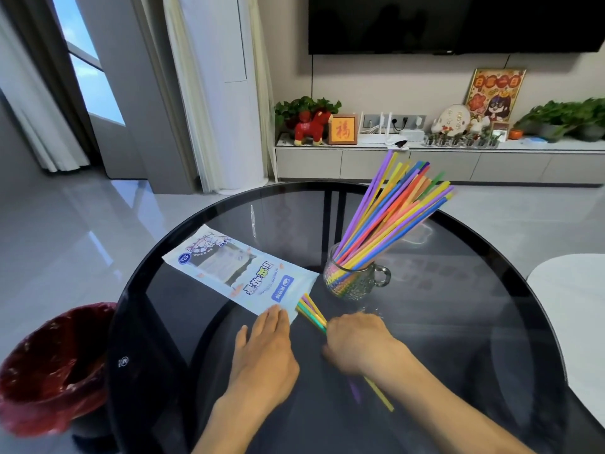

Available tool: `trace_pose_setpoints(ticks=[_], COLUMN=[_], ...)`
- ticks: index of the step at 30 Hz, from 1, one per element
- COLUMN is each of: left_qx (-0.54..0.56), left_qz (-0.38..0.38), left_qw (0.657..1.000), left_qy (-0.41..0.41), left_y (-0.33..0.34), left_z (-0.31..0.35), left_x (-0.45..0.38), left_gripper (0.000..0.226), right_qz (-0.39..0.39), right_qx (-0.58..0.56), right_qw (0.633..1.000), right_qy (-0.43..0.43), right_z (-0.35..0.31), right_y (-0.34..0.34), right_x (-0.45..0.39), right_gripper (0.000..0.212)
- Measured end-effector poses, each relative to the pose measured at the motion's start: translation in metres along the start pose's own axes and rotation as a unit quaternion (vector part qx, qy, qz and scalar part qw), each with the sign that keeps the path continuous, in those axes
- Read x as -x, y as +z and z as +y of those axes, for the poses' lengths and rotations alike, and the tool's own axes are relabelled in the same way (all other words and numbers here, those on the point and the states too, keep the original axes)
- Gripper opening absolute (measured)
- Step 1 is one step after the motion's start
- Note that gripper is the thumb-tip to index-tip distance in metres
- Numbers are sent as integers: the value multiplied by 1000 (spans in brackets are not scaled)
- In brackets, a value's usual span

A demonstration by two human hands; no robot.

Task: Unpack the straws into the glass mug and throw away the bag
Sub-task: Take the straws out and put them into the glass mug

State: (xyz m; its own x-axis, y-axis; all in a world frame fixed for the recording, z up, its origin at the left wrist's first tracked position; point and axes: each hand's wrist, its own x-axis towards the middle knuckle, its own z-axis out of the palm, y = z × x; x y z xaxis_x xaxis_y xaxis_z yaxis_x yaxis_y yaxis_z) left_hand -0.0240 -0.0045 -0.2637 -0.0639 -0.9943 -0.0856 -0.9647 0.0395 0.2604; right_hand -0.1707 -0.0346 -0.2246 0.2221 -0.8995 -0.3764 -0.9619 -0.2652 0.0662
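Note:
A flat printed straw bag [240,268] lies on the round dark glass table [458,322], its open end toward me. My left hand [265,352] rests flat with its fingertips pressing on the bag's near corner. A few coloured straws [312,314] stick out of the bag's mouth, and my right hand [358,342] is shut on them; their ends show below my wrist. Just beyond, a glass mug [352,280] with its handle to the right holds a large fan of coloured straws [393,211] leaning right.
A bin lined with a red bag [49,365] stands on the floor to the left of the table. A white rounded surface [573,309] is at the right edge. A TV cabinet with plants and ornaments [425,152] lines the far wall.

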Motion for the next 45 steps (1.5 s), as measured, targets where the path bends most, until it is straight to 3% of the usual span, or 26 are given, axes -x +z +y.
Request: trace_pose_setpoints(ticks=[3,8,13,16,19,21,24,27,31,33,34,37,38,39,42,45], left_qx=[8,12,34,46,138,163,63,24,147,227,279,458,492,514,543,552], left_qz=[6,2,9,11,47,155,314,359,304,254,236,168,122,67,-42,-90], left_qw=[1000,999,998,998,989,974,925,881,897,909,899,829,818,816,821,814], left_qy=[-21,-31,-50,-45,-25,28,204,308,284,242,243,272,271,256,170,156], left_y=[-1,-1,-4,-3,-4,-9,-25,-39,-48,-67,-79,-102,-95,-82,-35,-19], left_z=[-11,-23,-31,-31,-26,-18,6,25,24,29,35,47,45,41,27,22], left_x=[-7,-12,-16,-16,-14,-9,3,13,16,22,26,27,21,13,1,-1], left_gripper=[58,61,61,60,69,83,90,75,31,24,22,20,21,22,21,19], right_qz=[-82,-184,-189,-172,-163,-176,-221,-266,-255,-183,-122,75,117,136,83,65], right_qx=[-199,-513,-621,-665,-707,-704,-671,-662,-713,-780,-804,-791,-773,-752,-695,-675], right_qw=[976,837,758,721,676,677,693,677,622,577,564,589,602,617,657,675], right_qy=[-38,-46,-59,-88,-124,-127,-140,-182,-200,-158,-144,-145,-160,-189,-280,-290], right_z=[22,65,97,106,102,86,55,35,29,29,31,37,40,42,42,33], right_y=[-7,-16,-27,-33,-37,-35,-34,-41,-51,-53,-53,-54,-54,-53,-45,-37], right_x=[8,32,56,66,68,66,65,68,70,64,61,55,54,53,51,48], right_gripper=[33,25,15,23,21,20,18,23,54,65,59,25,14,17,55,52])
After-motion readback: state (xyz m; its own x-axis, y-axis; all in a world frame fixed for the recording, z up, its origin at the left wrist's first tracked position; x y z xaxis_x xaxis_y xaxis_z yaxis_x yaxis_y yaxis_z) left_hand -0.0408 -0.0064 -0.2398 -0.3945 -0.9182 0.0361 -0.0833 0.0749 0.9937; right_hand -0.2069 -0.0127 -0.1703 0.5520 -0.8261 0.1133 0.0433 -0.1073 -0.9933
